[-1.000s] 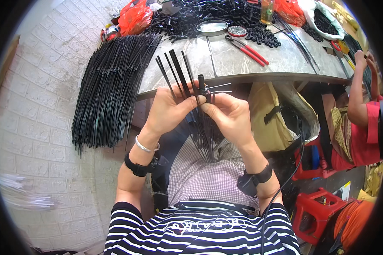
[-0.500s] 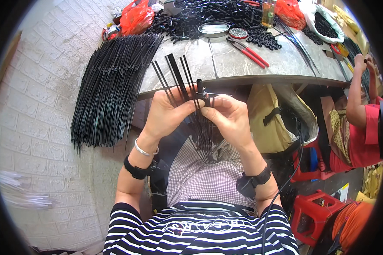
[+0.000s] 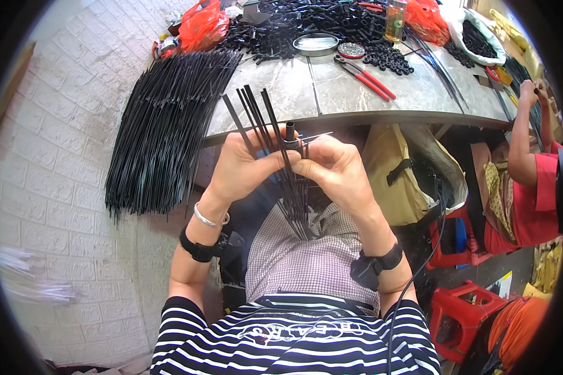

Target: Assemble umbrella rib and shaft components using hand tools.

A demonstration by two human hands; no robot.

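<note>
Tube [image 3: 290, 130]: black, short, open end up, between the two hands, above the lap and near the table edge. Wires [image 3: 319, 135], thin and silvery, stick out from its side to the right. Rods [image 3: 271, 115], black, fan up and left beside it; lower ends converge over the checked cloth [image 3: 306, 272] on the lap.

Left hand [image 3: 247, 159]: narrow grip, thumb and fingers holding rods. Right hand [image 3: 333, 167]: thumb and forefinger close together beside the tube; cannot tell what they pinch.

Table [image 3: 272, 90], beyond hands: large rod bundle [image 3: 162, 137] overhanging at left; red-handled pliers [image 3: 372, 82]; metal dish [image 3: 316, 54]; black fittings heaped [image 3: 281, 25] behind.
</note>
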